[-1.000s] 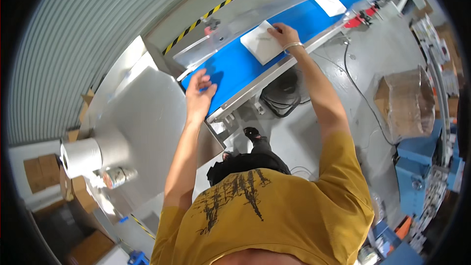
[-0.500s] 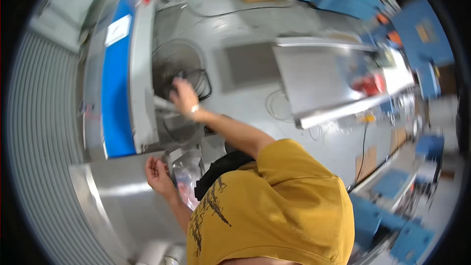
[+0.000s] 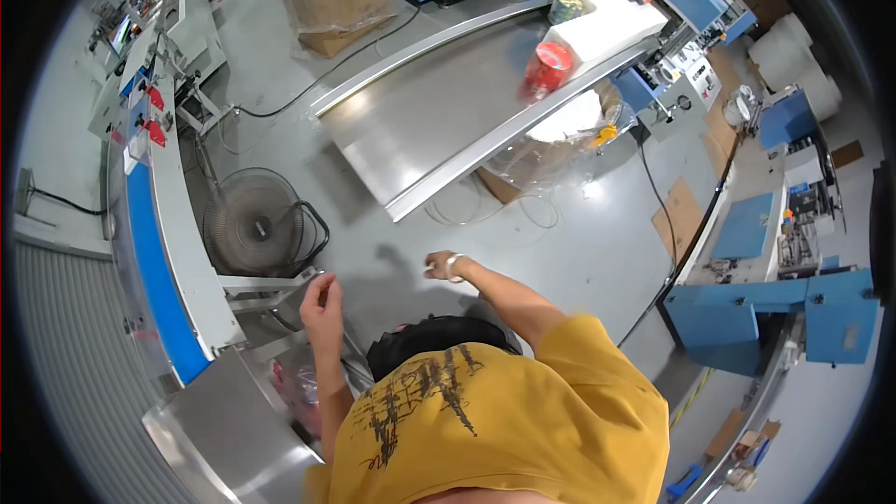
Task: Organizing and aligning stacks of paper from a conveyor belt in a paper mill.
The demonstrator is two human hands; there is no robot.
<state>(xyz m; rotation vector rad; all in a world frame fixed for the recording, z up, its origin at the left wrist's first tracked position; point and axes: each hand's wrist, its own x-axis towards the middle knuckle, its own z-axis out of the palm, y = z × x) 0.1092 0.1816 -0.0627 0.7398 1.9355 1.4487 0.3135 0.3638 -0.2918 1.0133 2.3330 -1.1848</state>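
My left hand is raised with its fingers loosely bent and parted, and nothing shows in it. It hangs beside the end of the blue belt conveyor, near a steel table. In front of my body, over the floor, is my right hand, with a pale band at its wrist. Its fingers are curled in; whether they hold something small cannot be seen. A clear plastic bag with pinkish contents lies beside my left forearm.
A round floor fan stands by the conveyor. Ahead is a raised steel tray with a red container at its far right. A bag-lined cardboard box stands beyond. Blue machines and cables line the right side.
My view has turned toward the right. My right hand has moved away from the conveyor side to the front of my body. My left hand has lifted from over the steel table.
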